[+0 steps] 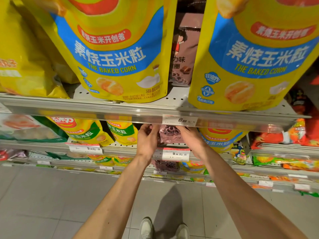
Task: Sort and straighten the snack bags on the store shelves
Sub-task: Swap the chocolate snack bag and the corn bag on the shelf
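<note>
Both hands flank the pink bag (170,135) under the price rail (148,119): left hand (146,139) and right hand (192,138) curl fingers round its edges, apparently to square it upright.

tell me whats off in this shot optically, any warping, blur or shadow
Head view: wide-angle bowing bends the upper shelf rail and swells the top yellow corn bags; the price tag print is too soft to read fully; both hands on the pink snack bag sit in shade under the rail; the person's shadow falls on the floor.

Bare forearms (119,192); light-coloured shoes (146,228) below.
</note>
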A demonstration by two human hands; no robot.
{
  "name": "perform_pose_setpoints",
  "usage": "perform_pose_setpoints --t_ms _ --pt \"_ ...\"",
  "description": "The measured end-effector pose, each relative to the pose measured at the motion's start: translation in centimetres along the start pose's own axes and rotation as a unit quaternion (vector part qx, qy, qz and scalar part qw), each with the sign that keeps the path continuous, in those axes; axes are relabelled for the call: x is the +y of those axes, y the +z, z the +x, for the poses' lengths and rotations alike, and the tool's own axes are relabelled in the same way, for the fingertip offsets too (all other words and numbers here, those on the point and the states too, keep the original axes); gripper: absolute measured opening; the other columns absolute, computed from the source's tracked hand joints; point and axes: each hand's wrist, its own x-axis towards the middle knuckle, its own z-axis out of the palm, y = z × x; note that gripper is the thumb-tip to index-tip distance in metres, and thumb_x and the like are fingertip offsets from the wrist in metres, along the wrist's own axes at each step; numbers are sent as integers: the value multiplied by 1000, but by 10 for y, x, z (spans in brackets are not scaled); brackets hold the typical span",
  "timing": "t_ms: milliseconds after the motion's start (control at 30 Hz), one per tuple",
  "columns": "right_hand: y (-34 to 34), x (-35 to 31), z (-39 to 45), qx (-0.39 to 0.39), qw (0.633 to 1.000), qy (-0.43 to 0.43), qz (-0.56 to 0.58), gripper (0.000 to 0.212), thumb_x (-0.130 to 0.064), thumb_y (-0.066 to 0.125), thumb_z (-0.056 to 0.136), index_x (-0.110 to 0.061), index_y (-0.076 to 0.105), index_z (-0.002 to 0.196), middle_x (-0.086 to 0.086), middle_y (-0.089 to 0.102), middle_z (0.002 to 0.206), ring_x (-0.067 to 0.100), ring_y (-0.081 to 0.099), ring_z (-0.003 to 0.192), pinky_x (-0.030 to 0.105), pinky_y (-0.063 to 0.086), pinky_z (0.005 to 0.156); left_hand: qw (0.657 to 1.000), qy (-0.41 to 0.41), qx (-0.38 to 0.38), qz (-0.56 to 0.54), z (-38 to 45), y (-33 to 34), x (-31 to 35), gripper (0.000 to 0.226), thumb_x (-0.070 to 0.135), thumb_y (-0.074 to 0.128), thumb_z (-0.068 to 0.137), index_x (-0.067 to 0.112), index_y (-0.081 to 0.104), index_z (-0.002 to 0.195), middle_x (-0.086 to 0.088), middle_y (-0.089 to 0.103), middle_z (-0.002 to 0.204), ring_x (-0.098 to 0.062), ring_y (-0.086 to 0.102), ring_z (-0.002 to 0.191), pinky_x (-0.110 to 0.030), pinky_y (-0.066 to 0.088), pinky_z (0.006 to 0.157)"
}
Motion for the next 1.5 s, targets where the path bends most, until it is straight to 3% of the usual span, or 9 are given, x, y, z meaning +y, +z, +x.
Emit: perform_pose_setpoints --t_ms 200,333,400,467,567,700,1000,1233,1500 --pt "-6 3 -20 -17 1000 4 -6 76 -78 55 77 -40 54 142 -14 54 147 13 51 135 40 39 114 1000 -17 -8 17 -13 -4 -16 51 66 66 68 30 65 104 -8 70 118 -26 66 114 -51 50 105" --pt "-16 11 -39 -34 998 35 26 67 -68 64 86 -30 57 140 -15 57 140 7 53 128 29 36 108 996 -72 -61 6 -29 -13 -3 48 61 65 72 24 56 101 -2 70 94 -26 68 94 -60 51 101" --pt "-14 15 -50 -40 998 34 41 36 -54 66 93 -30 65 121 -20 65 123 0 62 114 22 44 98 994 -87 -71 6 -32 -16 -2 59 66 69 77 20 53 110 -2 70 98 -24 69 93 -58 54 97" --pt "-8 21 -62 -49 996 38 70 22 -40 67 96 -27 65 113 -6 74 114 14 73 103 33 59 89 993 -87 -78 21 -39 -17 2 77 75 72 71 19 48 119 -4 70 108 -23 71 99 -53 56 95" --pt "1 34 -74 -35 992 47 108 33 -40 72 93 -27 62 122 3 76 118 26 75 104 51 58 96 993 -65 -86 46 -47 -19 -1 77 81 73 63 27 50 112 -5 71 115 -22 71 105 -49 55 98" --pt "3 37 -89 -22 993 57 102 49 -58 67 90 -32 57 130 -7 72 125 9 70 111 40 51 104 992 -32 -122 28 -62 -30 -11 39 52 70 90 24 53 111 -6 76 112 -23 74 105 -45 58 95" --pt "28 28 -130 18 996 82 42 32 -65 43 97 -42 60 111 -16 72 108 4 69 101 24 51 82 988 5 -141 70 -78 -60 -26 61 80 58 79 24 55 104 5 76 103 -16 70 103 -53 50 102" --pt "36 20 -160 55 997 35 28 39 -64 49 95 -38 65 118 -11 74 117 9 68 112 35 52 104 989 -3 -147 -4 -105 -73 -9 51 61 73 83 22 61 113 4 77 109 -17 72 109 -51 51 105" --pt "17 -12 -209 48 998 -38 7 23 -48 45 104 -38 60 119 -22 66 115 -14 60 94 4 42 80 987 55 -146 -44 -165 -77 28 33 42 68 93 19 60 115 -1 78 109 -15 75 102 -29 58 86"
